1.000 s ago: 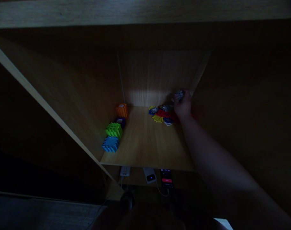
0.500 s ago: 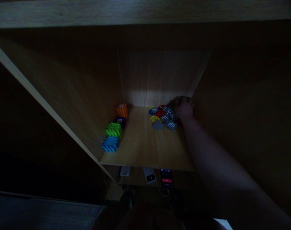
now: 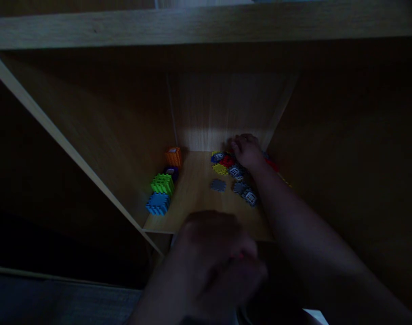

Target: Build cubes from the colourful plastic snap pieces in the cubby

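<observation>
My right hand (image 3: pixel 248 152) is deep on the shelf, over the back right of a pile of flat, notched interlocking tiles. Its fingers look apart, but the tips are partly hidden in the dark. Around it lie red tiles (image 3: pixel 227 160), a yellow tile (image 3: pixel 220 169) and dark grey tiles with white window grids (image 3: pixel 235 172). A plain grey tile (image 3: pixel 218 185) lies apart in front, and two more grey tiles (image 3: pixel 245 193) sit near my forearm. My left hand (image 3: pixel 219 253) is low in the foreground, smeared by motion, its fingers seemingly bent; whether it holds anything does not show.
Along the left wall stand assembled tile blocks: orange (image 3: pixel 173 156), purple (image 3: pixel 171 172), green (image 3: pixel 162 183) and blue (image 3: pixel 158 203). Side walls and a thick upper board (image 3: pixel 206 26) frame the compartment. The shelf's front edge (image 3: pixel 156 232) runs behind my left hand. Lighting is dim.
My right hand has moved left over the pile. Several grey tiles are spread forward and apart. My left hand has come into view, covering the devices on the lower shelf.
</observation>
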Demonstrator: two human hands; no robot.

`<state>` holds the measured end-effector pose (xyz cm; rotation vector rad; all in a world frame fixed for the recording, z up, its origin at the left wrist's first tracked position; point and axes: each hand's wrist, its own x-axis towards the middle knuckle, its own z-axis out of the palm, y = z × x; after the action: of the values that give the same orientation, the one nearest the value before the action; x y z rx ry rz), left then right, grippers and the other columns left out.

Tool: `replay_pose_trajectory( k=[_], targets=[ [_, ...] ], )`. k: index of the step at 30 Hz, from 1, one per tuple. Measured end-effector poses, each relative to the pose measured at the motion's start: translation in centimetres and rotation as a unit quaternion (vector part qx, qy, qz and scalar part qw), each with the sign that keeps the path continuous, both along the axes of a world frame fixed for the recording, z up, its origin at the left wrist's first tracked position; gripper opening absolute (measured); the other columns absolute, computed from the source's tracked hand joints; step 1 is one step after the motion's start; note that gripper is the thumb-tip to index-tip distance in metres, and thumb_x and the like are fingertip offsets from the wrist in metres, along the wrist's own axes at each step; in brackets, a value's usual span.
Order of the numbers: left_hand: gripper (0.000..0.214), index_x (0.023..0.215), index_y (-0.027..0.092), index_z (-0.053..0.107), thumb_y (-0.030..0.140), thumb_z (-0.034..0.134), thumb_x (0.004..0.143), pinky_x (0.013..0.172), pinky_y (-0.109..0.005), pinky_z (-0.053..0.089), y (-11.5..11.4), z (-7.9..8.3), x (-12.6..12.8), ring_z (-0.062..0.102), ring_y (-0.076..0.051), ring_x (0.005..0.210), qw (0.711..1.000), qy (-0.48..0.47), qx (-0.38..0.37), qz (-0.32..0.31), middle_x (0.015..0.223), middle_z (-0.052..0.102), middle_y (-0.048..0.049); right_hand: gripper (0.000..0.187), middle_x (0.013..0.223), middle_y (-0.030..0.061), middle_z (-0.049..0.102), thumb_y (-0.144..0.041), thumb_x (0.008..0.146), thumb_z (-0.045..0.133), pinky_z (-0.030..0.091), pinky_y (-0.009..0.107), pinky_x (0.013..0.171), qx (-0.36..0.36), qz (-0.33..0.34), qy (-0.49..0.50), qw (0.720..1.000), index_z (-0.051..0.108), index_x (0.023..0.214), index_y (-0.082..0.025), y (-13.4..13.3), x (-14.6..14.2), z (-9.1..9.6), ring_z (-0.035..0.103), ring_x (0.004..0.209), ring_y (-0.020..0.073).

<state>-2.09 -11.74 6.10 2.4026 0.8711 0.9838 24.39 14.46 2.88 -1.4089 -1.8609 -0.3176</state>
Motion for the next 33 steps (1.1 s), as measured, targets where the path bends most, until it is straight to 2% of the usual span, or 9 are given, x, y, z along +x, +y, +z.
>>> replay_pose_trajectory(
  k=[2, 4, 8, 11, 15, 20, 23, 26, 33],
  targets=[
    [0.021, 0.115, 0.026, 0.072, 0.035, 0.054, 0.11, 0.102, -0.047, 0.061, 2.0, -1.0, 0.5, 0.071, -0.026, 0.113, 0.997, 0.041, 0.015, 0.064, 0.118, 0.075, -0.009, 0.041, 0.123, 0.0194, 0.072, -0.043, 0.107, 0.047, 0.039, 0.053, 0.118, -0.002, -0.004, -0.008, 1.0, 0.074, 0.121, -0.015, -0.1, 0.0, 0.2, 0.056, 0.128, 0.0361],
    [0.031, 0.136, 0.023, 0.065, 0.031, 0.057, 0.108, 0.121, -0.056, 0.049, 4.2, -2.8, 1.1, 0.058, -0.032, 0.141, 0.982, 0.108, 0.038, 0.15, 0.15, 0.063, -0.0135, 0.041, 0.119, 0.0188, 0.075, -0.042, 0.107, 0.048, 0.041, 0.051, 0.116, -0.016, -0.009, -0.026, 0.999, 0.075, 0.119, -0.014, -0.2, 0.0, 0.5, 0.06, 0.123, 0.0354],
    [0.043, 0.149, 0.023, 0.058, 0.032, 0.057, 0.107, 0.131, -0.059, 0.035, 6.8, -6.3, 1.7, 0.039, -0.033, 0.16, 0.972, 0.172, 0.046, 0.154, 0.171, 0.043, -0.014, 0.038, 0.11, 0.0156, 0.08, -0.043, 0.106, 0.051, 0.049, 0.043, 0.1, -0.099, -0.027, -0.068, 0.992, 0.079, 0.111, -0.018, -0.7, 0.0, 1.9, 0.069, 0.107, 0.0321],
    [0.039, 0.146, 0.027, 0.062, 0.035, 0.056, 0.108, 0.131, -0.062, 0.033, 6.9, -6.9, 1.8, 0.041, -0.033, 0.159, 0.969, 0.183, 0.042, 0.158, 0.168, 0.048, -0.0119, 0.033, 0.1, 0.0132, 0.081, -0.05, 0.101, 0.061, 0.051, 0.04, 0.086, -0.201, -0.035, -0.112, 0.973, 0.081, 0.1, -0.023, -2.7, 0.2, 3.0, 0.073, 0.097, 0.0321],
    [0.039, 0.145, 0.027, 0.063, 0.032, 0.059, 0.106, 0.126, -0.058, 0.041, 7.1, -6.0, 2.0, 0.054, -0.032, 0.145, 0.969, 0.175, 0.039, 0.168, 0.154, 0.06, -0.0119, 0.037, 0.09, 0.009, 0.081, -0.063, 0.085, 0.08, 0.052, 0.038, 0.074, -0.322, -0.012, -0.093, 0.942, 0.08, 0.096, -0.028, -8.3, 0.3, 2.4, 0.075, 0.082, 0.0301],
    [0.032, 0.131, 0.019, 0.072, 0.027, 0.069, 0.1, 0.109, -0.05, 0.055, 8.2, -5.5, 2.4, 0.064, -0.033, 0.121, 0.963, 0.174, 0.03, 0.204, 0.13, 0.068, -0.0145, 0.05, 0.12, 0.0128, 0.079, -0.051, 0.076, 0.091, 0.058, 0.041, 0.083, -0.246, 0.049, -0.067, 0.966, 0.076, 0.118, -0.028, -14.8, -0.1, -0.6, 0.075, 0.103, 0.0342],
    [0.02, 0.117, 0.018, 0.075, 0.026, 0.068, 0.101, 0.105, -0.049, 0.056, 8.4, -5.5, 2.5, 0.066, -0.032, 0.115, 0.958, 0.183, 0.036, 0.216, 0.122, 0.07, -0.0145, 0.035, 0.12, 0.0133, 0.078, -0.038, 0.087, 0.082, 0.058, 0.045, 0.091, -0.206, 0.034, -0.053, 0.977, 0.076, 0.12, -0.028, -16.2, -0.4, -1.5, 0.075, 0.109, 0.0344],
    [0.018, 0.112, 0.017, 0.074, 0.023, 0.058, 0.106, 0.1, -0.046, 0.058, 8.4, -5.5, 2.7, 0.068, -0.029, 0.108, 0.957, 0.186, 0.046, 0.218, 0.114, 0.071, -0.0137, 0.028, 0.114, 0.0116, 0.08, -0.041, 0.092, 0.077, 0.059, 0.045, 0.087, -0.196, 0.028, -0.038, 0.98, 0.076, 0.117, -0.029, -16.2, -0.1, -1.5, 0.076, 0.101, 0.033],
    [0.032, 0.109, 0.019, 0.072, 0.04, 0.086, 0.089, 0.104, -0.047, 0.056, 8.6, -5.4, 2.5, 0.065, -0.032, 0.117, 0.97, 0.133, 0.027, 0.201, 0.119, 0.07, -0.0119, 0.043, 0.112, 0.0211, 0.077, -0.056, 0.092, 0.07, 0.056, 0.058, 0.09, -0.099, -0.168, 0.013, 0.981, 0.073, 0.123, -0.025, -14.9, 2.7, -2.7, 0.073, 0.105, 0.043]
  ],
)
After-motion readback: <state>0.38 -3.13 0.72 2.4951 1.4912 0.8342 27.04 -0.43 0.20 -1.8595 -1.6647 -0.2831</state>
